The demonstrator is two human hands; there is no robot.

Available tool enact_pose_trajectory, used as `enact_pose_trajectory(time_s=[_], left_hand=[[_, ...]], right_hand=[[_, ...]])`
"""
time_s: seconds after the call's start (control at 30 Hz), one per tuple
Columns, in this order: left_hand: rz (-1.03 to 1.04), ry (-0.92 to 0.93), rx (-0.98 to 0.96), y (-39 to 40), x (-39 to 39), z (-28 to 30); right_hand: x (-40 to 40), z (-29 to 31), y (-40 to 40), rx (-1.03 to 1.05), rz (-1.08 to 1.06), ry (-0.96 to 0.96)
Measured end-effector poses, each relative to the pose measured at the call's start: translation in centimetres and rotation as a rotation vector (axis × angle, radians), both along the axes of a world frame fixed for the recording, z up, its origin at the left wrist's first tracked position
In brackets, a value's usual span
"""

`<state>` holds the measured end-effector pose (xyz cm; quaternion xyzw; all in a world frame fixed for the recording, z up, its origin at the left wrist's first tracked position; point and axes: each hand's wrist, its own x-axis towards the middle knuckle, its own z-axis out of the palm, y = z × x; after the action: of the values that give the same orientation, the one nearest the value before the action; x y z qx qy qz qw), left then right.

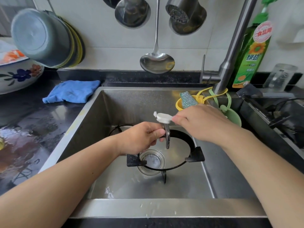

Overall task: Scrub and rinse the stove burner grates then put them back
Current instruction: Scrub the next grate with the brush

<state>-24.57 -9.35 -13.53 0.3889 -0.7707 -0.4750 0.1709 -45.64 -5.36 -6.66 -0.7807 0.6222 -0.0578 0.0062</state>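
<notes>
Stove burner grate [172, 155], a black ring with raised prongs, held tilted over the basin of the sink [115, 106], above the drain strainer [152, 161]. The left hand [141, 137] pinches one upright prong near its top; the right hand [199, 122] is curled round the handle of a white brush [162, 117], whose bristles rest on the tip of that same prong. Judged step: scrubbing, with rinsing and return to the stove not yet done. The next move likely calls for turning the ring so that another prong comes under the bristles, then bringing it under the faucet [230, 60], from which no water is seen to run. A second grate [117, 128] appears partly hidden behind the left hand, so two grates are counted, one brush and two hands. Outward: one blue cloth [72, 92] on the dark surface [29, 112] at far left, one scouring pad [187, 99] in a yellow holder at far right, one green detergent bottle [250, 55] beyond it.
</notes>
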Motion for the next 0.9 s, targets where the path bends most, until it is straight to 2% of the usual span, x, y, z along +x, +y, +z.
enact_pose_trajectory(time_s=[0.2, 0.47, 0.67, 0.73, 0.83, 0.9], left_hand=[[0.063, -0.002, 0.022, -0.3, 0.9, 0.1], [-0.007, 0.046, -0.019, 0.1, 1.0, 0.3], [-0.008, 0.045, 0.036, -0.7, 2.1, 0.6], [0.002, 0.041, 0.096, -1.1, 3.3, 0.7], [0.018, 0.041, 0.269, -1.3, 4.8, 1.0], [0.004, 0.046, 0.296, -1.7, 5.5, 1.0]], right_hand=[[-0.1, 0.4, 2.2, 0.11, 0.015, -0.099], [1.6, -1.5, 0.3, 0.051, -0.118, -0.166], [0.6, -2.0, 1.7, 0.028, -0.184, -0.332], [0.6, -2.0, 1.5, 0.123, -0.182, -0.467], [1.1, -2.1, 2.1, 0.437, -0.154, -0.732], [1.6, -2.3, 2.7, 0.632, -0.13, -0.791]])
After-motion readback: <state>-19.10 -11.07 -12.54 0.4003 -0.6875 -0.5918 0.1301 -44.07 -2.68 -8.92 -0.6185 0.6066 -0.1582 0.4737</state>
